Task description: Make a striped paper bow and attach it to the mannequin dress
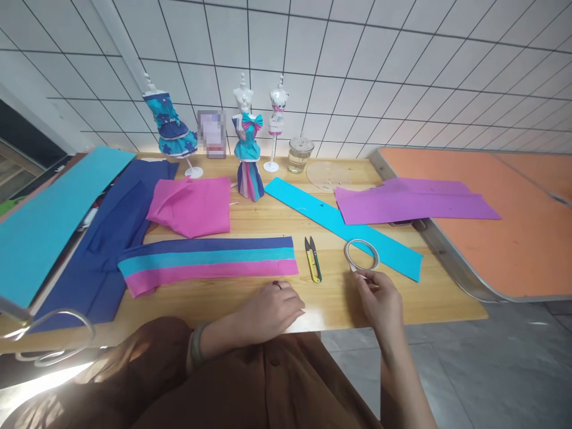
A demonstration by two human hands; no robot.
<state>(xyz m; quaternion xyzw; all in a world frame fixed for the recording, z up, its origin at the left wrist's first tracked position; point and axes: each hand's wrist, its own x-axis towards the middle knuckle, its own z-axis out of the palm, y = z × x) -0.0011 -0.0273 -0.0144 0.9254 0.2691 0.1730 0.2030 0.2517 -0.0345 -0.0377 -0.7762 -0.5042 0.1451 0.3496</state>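
My right hand (379, 301) pinches the edge of a roll of tape (376, 252) between thumb and fingertips. The roll is pale and narrow, and its far side overlaps a bright blue fabric strip (313, 208). Resting on the table's front edge, my left hand (276, 307) lies palm down with loosely bent fingers and holds nothing. Just beyond it is a fabric strip (210, 257) with navy, turquoise and pink bands. Between the striped piece and the tape lie thread snips (313, 260) with a yellow and green handle, blades pointing away from me.
Small dress forms in doll clothes, one in a turquoise dress (247, 146), stand along the tiled wall beside a glass of liquid (299, 155). Pink fabric (196, 205) and navy fabric (102, 238) lie left. Purple fabric (411, 202) reaches onto an orange board (500, 250).
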